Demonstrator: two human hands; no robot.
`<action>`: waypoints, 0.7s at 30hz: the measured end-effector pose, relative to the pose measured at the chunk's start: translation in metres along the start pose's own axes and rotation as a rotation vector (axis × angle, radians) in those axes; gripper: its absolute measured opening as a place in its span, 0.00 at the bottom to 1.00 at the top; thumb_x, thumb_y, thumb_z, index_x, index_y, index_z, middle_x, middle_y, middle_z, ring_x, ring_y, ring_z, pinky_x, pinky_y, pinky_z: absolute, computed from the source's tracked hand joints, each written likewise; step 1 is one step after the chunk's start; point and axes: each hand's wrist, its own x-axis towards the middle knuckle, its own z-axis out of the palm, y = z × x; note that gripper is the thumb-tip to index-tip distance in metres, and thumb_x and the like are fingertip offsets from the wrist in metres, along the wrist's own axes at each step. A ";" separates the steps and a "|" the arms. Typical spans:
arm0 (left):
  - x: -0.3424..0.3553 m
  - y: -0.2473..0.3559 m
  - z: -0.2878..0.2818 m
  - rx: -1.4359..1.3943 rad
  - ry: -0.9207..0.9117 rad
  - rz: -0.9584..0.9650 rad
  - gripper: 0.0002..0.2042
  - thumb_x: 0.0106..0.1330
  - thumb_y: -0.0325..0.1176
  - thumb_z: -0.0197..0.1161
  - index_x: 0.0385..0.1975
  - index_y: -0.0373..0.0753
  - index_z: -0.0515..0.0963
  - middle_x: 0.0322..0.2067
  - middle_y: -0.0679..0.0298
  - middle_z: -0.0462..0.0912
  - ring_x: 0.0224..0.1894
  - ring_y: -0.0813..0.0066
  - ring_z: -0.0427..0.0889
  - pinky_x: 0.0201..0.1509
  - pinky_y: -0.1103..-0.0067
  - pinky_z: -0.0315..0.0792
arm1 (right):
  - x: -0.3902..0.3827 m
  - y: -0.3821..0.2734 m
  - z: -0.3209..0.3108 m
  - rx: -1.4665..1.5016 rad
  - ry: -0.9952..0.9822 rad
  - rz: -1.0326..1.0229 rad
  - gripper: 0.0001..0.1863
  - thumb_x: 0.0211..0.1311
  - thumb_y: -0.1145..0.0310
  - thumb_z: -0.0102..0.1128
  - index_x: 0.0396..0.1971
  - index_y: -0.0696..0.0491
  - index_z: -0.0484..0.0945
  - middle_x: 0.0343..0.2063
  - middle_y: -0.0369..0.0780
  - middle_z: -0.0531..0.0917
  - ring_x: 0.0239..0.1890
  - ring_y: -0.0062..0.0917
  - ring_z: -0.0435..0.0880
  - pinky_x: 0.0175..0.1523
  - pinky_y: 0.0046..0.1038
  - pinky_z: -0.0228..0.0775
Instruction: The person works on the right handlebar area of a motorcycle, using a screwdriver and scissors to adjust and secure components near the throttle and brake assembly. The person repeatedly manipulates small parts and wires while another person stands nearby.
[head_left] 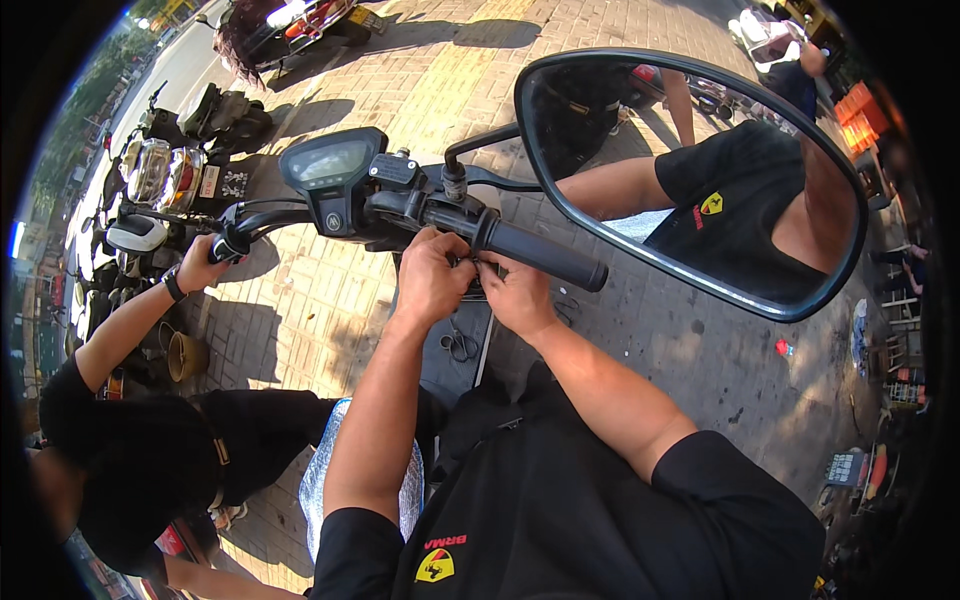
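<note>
My left hand (432, 278) and my right hand (516, 292) meet just below the black right handlebar grip (545, 254) of a scooter. Fingers of both hands are pinched together around something small and dark under the switch housing; what it is I cannot make out. Just above my hands sits the brake fluid reservoir (396, 172), with the brake lever (505, 183) running off to the right. Farther left stands the dark instrument display (330, 165). A large mirror (690, 180) on a black stem rises at the upper right, reflecting a black-sleeved arm.
At the left, another person's hand (203, 264) grips the left handlebar. Scissors (459, 345) lie on the scooter's grey floorboard below my hands. Silver foil-like sheeting (325, 470) is beside my left forearm. Parked motorbikes (165, 175) and a brown bucket (186, 357) stand on the paving.
</note>
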 end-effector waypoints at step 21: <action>0.001 -0.006 0.002 -0.144 0.015 -0.089 0.08 0.50 0.27 0.67 0.30 0.32 0.86 0.30 0.53 0.83 0.34 0.58 0.84 0.41 0.70 0.77 | 0.010 0.015 0.014 0.035 -0.096 0.142 0.11 0.60 0.68 0.63 0.38 0.57 0.82 0.32 0.50 0.84 0.36 0.46 0.83 0.44 0.40 0.74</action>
